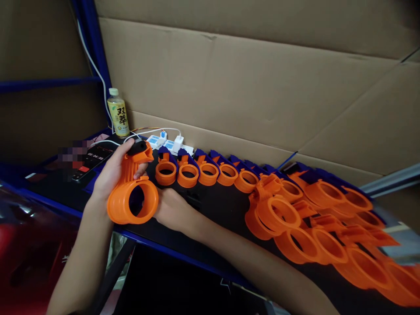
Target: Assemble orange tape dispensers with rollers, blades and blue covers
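My left hand (113, 170) is wrapped round the upright neck of an orange plastic part with a wide ring (118, 205) at its lower end. The thumb lies against a black piece (139, 147) at the top of that part. Close beside the ring, on its right, is my right hand (172, 210) with the fingers curled in. Its fingertips are hidden behind the ring, so what they hold, if anything, does not show. Behind my hands stands a row of similar orange rings (187, 181) with dark blue pieces on them.
More orange parts (297, 245) are heaped along the right of the black table (219, 205). At the back left are a drink bottle (118, 114), a phone (93, 162) with a timer, and power strips (170, 144) with white cables. A cardboard wall (229, 83) rises behind.
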Motion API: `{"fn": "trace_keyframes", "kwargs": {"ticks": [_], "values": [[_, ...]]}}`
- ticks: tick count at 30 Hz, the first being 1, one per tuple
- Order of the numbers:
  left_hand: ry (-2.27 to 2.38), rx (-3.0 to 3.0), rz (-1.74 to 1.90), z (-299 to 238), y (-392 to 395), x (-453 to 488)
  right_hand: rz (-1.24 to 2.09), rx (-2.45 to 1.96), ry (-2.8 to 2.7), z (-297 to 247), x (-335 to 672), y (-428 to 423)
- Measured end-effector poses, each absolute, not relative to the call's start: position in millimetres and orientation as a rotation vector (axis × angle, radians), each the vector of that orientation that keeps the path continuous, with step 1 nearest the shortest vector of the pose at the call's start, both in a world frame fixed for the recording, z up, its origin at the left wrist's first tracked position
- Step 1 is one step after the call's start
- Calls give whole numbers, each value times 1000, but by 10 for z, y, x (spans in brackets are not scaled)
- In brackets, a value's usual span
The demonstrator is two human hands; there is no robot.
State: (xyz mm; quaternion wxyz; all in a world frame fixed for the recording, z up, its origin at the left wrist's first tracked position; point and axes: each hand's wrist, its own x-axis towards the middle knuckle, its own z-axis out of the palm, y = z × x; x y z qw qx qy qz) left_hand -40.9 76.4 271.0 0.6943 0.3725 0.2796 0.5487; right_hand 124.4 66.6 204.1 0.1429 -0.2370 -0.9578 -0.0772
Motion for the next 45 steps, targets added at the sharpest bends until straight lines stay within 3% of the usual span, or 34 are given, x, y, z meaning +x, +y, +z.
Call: {"fn": "trace_keyframes", "kwargs": {"ticks": [5,10,14,21,27,45], "values": [[643,805,1241,2703,787,-356,-160,-819,-2630,2112,1464,693],[711,783,1310,2569,852,-203,361,-1034,-1940,2361,1846,836],[795,756,1273,2448,845,55,570,-1051,-1624,2526,2037,911],[698,669,1249,2373,783,352,479,-1084,-1764,2589,2009,761],[740,675,1232,2373,809,295,725,-1006,-1934,2594,2048,722],[724,796,1039,2418,770,263,464,-665,-2155,2647,2251,890]]}}
